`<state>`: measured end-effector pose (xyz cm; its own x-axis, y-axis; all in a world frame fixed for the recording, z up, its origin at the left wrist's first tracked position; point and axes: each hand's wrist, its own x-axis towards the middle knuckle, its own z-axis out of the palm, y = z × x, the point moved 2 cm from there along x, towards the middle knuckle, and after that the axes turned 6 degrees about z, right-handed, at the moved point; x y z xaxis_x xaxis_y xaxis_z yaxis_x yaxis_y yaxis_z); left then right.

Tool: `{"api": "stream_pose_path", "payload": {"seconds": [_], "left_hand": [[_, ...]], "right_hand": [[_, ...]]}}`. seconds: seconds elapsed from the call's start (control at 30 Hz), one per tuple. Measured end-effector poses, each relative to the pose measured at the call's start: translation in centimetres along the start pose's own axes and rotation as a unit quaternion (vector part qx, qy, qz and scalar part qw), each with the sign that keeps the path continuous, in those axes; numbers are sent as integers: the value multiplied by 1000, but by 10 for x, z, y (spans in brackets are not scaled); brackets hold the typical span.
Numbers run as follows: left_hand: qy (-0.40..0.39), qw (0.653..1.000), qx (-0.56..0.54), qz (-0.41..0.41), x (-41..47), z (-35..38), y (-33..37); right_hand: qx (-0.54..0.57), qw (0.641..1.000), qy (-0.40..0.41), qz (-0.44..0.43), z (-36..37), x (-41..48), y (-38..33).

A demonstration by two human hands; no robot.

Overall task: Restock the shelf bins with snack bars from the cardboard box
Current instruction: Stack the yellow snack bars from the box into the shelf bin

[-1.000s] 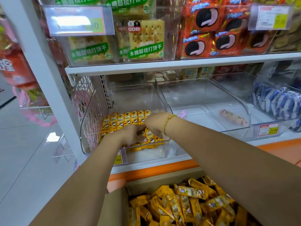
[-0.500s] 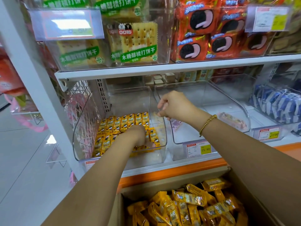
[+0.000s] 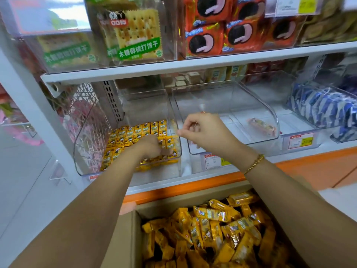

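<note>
Left hand was down in the clear bin, resting on the rowed snack bars; grip blurred, could not tell. Right hand was just right of it, fingers curled, nothing held. Cardboard box with more bars sat below both hands.
</note>
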<state>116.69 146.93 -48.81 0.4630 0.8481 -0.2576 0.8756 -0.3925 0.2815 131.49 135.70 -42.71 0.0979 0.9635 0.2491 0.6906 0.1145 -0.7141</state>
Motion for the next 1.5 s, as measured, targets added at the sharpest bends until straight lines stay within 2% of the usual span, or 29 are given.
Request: {"api": "stream_pose_path", "payload": {"seconds": [0.07,0.13,0.2,0.3,0.37,0.43,0.5,0.6,0.63,0.73,0.97,1.07,1.17,1.23,1.3,1.4,1.5], "left_hand": [[154,982,-101,39,-24,-2,1],[313,933,-158,80,-61,1,7],[376,903,-175,114,-100,11,13],[328,919,-179,127,-135,37,9],[292,935,-166,118,-145,57,0],[249,951,-158,93,-148,79,-12],[174,973,-139,60,-150,106,-32],[69,997,-29,5,-158,142,-66],[73,997,20,9,-160,151,-75],[102,993,35,53,-166,178,-92],[96,991,88,-44,-176,170,-66],[124,989,81,-24,-177,161,-49],[7,999,-48,-20,-170,164,-25],[-60,986,-156,-11,-167,169,-11],[-93,963,-251,3,-167,170,2],[-82,911,-405,7,-169,157,23],[-20,845,-532,46,-170,126,43]], "right_hand": [[-12,998,59,-21,4,-26,9],[-13,997,73,4,13,-52,33],[-47,995,39,73,28,-73,69],[-160,969,-31,186,48,-98,119],[-204,949,-85,224,57,-109,136],[-225,928,-139,261,65,-115,153],[-235,901,-196,308,76,-125,172],[-218,882,-245,337,90,-138,186],[-209,886,-243,336,91,-139,189],[-200,892,-223,338,89,-139,189],[-89,919,-166,347,89,-148,180],[-64,926,-155,340,90,-152,180],[-11,923,-162,349,85,-154,176],[62,915,-160,366,79,-156,169],[145,902,-161,372,70,-159,160],[211,899,-211,321,55,-164,136],[274,905,-224,237,39,-161,100]]}}
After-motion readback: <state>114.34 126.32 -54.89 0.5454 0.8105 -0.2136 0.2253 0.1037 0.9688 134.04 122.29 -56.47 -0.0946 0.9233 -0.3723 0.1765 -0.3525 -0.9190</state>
